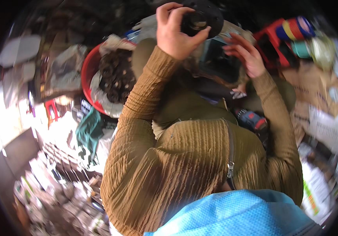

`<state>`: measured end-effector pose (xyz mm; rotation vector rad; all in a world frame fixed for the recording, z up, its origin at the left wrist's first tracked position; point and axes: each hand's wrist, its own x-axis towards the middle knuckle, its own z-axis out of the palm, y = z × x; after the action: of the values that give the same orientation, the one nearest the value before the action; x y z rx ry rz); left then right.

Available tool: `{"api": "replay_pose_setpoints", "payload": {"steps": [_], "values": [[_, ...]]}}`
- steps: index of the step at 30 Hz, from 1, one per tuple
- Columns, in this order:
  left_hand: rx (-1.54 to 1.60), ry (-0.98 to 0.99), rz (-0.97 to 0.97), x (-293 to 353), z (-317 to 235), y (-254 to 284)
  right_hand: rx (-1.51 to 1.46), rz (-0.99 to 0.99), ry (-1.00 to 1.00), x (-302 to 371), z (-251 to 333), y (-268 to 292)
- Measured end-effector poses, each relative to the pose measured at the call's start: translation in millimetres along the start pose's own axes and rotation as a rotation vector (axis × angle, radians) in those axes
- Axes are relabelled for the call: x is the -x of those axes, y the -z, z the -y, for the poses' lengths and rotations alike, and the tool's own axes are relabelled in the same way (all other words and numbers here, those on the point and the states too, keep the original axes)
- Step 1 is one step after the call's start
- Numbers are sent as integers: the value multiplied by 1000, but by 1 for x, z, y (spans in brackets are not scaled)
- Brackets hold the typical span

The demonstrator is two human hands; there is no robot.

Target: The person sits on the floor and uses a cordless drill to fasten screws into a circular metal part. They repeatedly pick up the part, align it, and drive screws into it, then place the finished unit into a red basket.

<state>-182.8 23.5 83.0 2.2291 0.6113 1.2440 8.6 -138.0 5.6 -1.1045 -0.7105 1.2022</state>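
Observation:
My left hand [174,33] is closed on the rim of a black, round part [212,19] with a hole in its middle, held up at the top of the view. Its exact kind is hard to make out in the dark. My right hand [247,57] is apart from that part, with fingers stretched out and nothing visible in them. Beneath and between my hands stands a dark, open box-like container [220,59] with a worn brown edge.
To the left, a red basin [85,74] holds several dark ring-shaped parts [116,76]. A red and blue power drill [253,119] lies beside my right forearm. A red holder [271,43], a blue and yellow roll [294,28] and brown cardboard [314,86] lie at the right.

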Motion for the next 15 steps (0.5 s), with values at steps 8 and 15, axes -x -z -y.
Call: {"api": "replay_pose_setpoints", "payload": {"steps": [8,15], "values": [[696,799,462,46,19,-88,16,-150,-314,28,-11,36],[308,953,1127,76,57,-97,139,-274,-645,48,-67,37]]}}
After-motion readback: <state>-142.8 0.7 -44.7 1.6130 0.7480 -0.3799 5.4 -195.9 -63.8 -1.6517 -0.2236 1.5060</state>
